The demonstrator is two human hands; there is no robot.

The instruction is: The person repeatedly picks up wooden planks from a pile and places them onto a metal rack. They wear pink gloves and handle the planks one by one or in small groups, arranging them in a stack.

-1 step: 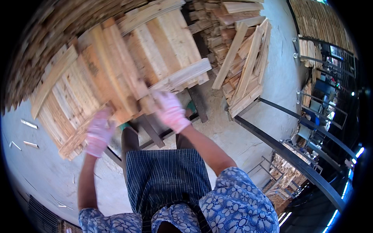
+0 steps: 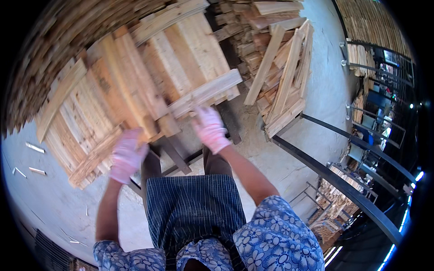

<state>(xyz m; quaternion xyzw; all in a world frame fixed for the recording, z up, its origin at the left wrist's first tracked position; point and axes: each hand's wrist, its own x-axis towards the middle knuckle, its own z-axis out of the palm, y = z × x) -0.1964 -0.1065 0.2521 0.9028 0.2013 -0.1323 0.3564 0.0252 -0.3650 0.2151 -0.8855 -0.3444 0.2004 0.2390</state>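
Observation:
My left hand [image 2: 127, 156], in a pink and white glove, is at the near ends of the loose planks [image 2: 120, 90]. Its fingers are blurred against the wood, so I cannot tell whether they grip it. My right hand [image 2: 211, 129], gloved alike, is at the near edge of the right slatted wooden panel [image 2: 187, 54], just below its crosspiece [image 2: 208, 94]. The fingers look loosely apart with nothing visible in them. The loose planks lie lengthwise between this panel and the left slatted panel [image 2: 83, 122], which also has crosspieces.
A dark metal stand [image 2: 174, 153] shows under the panels, close to my legs. To the right, a dark metal frame [image 2: 325, 169] adjoins a heap of wooden slats [image 2: 275, 72]. Stacked timber [image 2: 49, 54] rises behind at the left. Wood scraps [image 2: 36, 148] lie on the floor.
My right hand has moved right, away from the loose planks' near ends to the right panel's edge. My left hand has shifted slightly right.

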